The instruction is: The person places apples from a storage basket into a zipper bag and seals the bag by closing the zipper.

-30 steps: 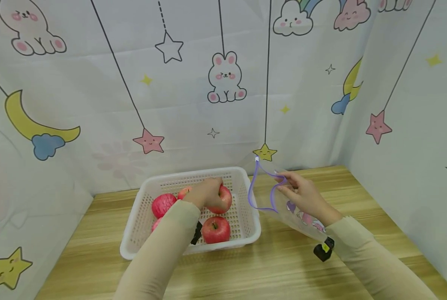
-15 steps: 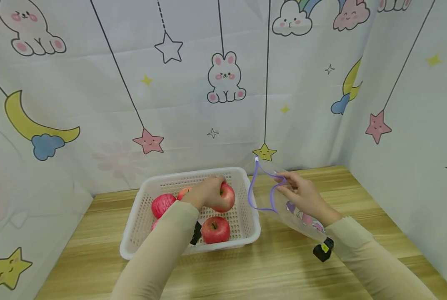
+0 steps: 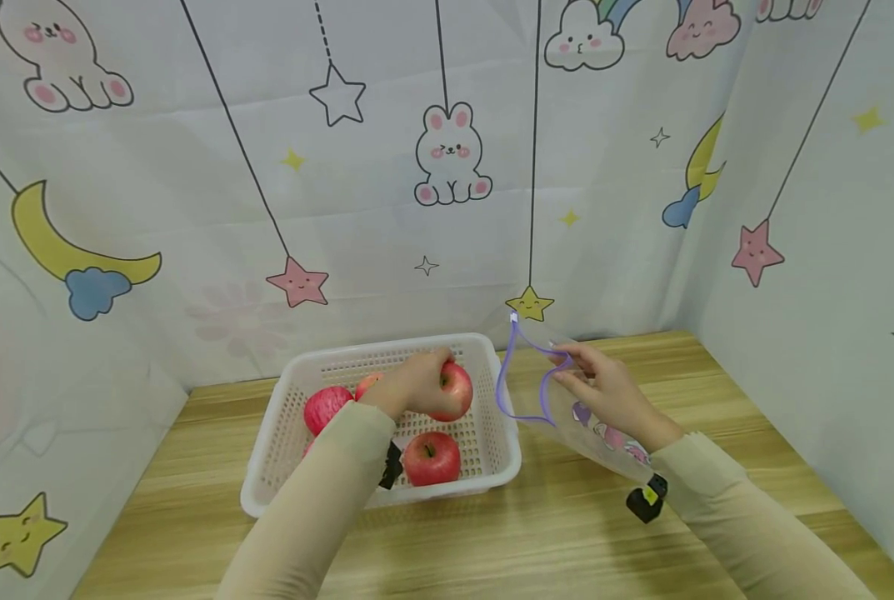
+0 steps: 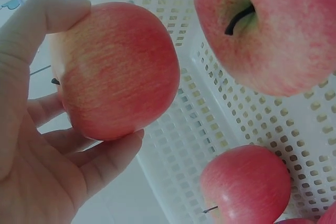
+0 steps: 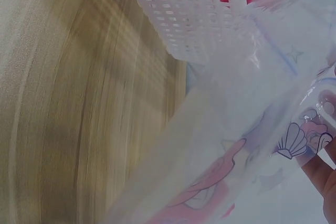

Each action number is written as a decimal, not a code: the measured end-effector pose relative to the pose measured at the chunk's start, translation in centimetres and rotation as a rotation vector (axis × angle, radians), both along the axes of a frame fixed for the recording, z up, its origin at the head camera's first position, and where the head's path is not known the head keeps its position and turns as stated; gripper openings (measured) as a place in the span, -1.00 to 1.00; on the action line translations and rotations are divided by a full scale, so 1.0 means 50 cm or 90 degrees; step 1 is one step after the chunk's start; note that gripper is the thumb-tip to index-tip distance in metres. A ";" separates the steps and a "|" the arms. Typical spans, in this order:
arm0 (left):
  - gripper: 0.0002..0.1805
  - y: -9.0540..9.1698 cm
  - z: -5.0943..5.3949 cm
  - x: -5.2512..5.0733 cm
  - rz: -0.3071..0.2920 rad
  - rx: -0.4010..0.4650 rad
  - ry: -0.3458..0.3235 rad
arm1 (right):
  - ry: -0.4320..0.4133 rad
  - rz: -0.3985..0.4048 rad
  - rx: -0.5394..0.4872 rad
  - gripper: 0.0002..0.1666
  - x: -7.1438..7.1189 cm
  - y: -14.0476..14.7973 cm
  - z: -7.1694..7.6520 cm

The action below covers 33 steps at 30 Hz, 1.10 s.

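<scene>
My left hand (image 3: 415,385) grips a red apple (image 3: 456,392) over the right part of a white plastic basket (image 3: 508,454). In the left wrist view the thumb and fingers curl round this apple (image 4: 118,72), its stem toward the palm. Another apple (image 3: 432,458) sits in the basket's front right, and several more, such as the apple (image 3: 328,410), lie to the left, partly behind my forearm. To the basket's right, my right hand (image 3: 613,396) pinches the rim of a clear zip bag (image 3: 604,446). The bag's purple-edged mouth gapes toward the basket; printed figures show on its side.
Beneath everything is a wood-grain table (image 3: 447,550). A white curtain (image 3: 387,208) with cartoon prints stands close behind the basket and along both sides. Black wrist cameras (image 3: 646,500) hang at the wrists. The basket's right wall lies close to the bag's mouth.
My left hand has shifted the gripped apple slightly right and up, toward the basket's right wall. The right hand and the bag have stayed in place.
</scene>
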<state>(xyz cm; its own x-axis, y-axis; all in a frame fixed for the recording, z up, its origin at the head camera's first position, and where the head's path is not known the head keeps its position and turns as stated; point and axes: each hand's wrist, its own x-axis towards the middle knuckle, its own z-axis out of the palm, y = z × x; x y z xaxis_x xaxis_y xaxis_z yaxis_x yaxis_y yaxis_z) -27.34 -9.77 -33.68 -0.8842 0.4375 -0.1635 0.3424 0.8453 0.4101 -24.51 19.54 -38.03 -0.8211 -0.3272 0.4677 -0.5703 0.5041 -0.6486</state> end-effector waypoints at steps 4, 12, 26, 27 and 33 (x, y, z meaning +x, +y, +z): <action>-0.38 -0.002 0.000 0.000 0.000 0.000 0.004 | 0.000 -0.001 0.003 -0.59 -0.001 0.000 -0.002; -0.32 -0.004 0.001 0.002 -0.004 0.009 0.006 | 0.003 0.001 0.003 -0.59 -0.001 -0.002 0.001; -0.25 -0.003 0.006 0.008 -0.031 0.057 0.049 | -0.012 -0.002 0.005 -0.58 0.001 -0.009 0.004; -0.24 -0.003 0.006 0.008 -0.032 0.060 0.051 | -0.013 -0.002 0.004 -0.58 0.001 -0.009 0.005; -0.20 -0.004 0.010 0.011 -0.030 0.071 0.050 | -0.016 -0.003 0.005 -0.58 0.000 -0.010 0.005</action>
